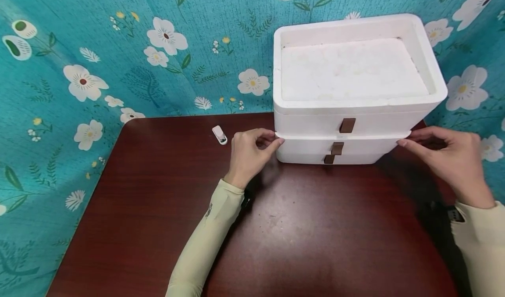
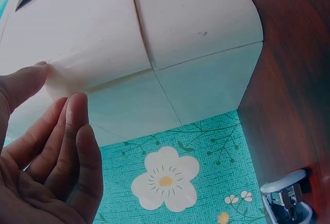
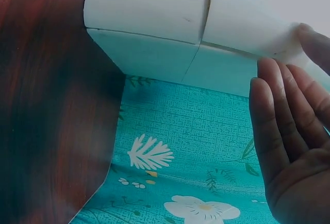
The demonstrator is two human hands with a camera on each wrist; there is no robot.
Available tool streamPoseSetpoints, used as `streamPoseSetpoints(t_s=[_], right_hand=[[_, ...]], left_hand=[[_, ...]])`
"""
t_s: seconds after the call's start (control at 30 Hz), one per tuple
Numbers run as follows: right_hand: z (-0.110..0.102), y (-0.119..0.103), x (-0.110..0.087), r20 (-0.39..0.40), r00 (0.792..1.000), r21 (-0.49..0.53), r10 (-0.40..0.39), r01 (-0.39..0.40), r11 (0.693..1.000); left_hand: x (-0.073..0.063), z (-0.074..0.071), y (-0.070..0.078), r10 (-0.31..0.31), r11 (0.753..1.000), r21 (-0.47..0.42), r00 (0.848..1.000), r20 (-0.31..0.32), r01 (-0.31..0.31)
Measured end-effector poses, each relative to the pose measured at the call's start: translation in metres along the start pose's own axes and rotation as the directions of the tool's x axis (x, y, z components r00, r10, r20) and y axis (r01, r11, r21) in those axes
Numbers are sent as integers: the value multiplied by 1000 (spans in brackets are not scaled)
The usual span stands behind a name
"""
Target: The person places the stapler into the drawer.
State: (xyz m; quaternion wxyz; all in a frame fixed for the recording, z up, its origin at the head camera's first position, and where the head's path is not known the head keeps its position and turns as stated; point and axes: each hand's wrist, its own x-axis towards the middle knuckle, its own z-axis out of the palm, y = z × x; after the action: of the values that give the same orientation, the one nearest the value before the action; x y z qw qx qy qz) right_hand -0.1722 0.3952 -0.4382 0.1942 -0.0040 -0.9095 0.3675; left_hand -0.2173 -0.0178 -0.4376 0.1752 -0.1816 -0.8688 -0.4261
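Observation:
A white drawer unit with a shallow tray top and brown pull tabs stands toward the right back of the table. Its middle drawer juts out slightly past the drawer above. My left hand pinches that drawer's left front corner, thumb on the front and fingers at the side. At the opposite corner, my right hand pinches the same drawer. Both wrist views show the thumbs and fingertips at the drawer's edges, with the bottom drawer flush beside it.
What looks like a small pink and white stapler lies on the dark red-brown table, left of the unit. A teal flowered cloth hangs behind the table and around its sides.

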Motion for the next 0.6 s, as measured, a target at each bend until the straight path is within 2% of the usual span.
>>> streamPoseSetpoints(t_s=[0.6], right_hand=[[3, 2, 4, -5, 1000, 7, 10, -10, 1000]], left_hand=[[5, 2, -2, -24, 999, 20, 1000, -8, 24]])
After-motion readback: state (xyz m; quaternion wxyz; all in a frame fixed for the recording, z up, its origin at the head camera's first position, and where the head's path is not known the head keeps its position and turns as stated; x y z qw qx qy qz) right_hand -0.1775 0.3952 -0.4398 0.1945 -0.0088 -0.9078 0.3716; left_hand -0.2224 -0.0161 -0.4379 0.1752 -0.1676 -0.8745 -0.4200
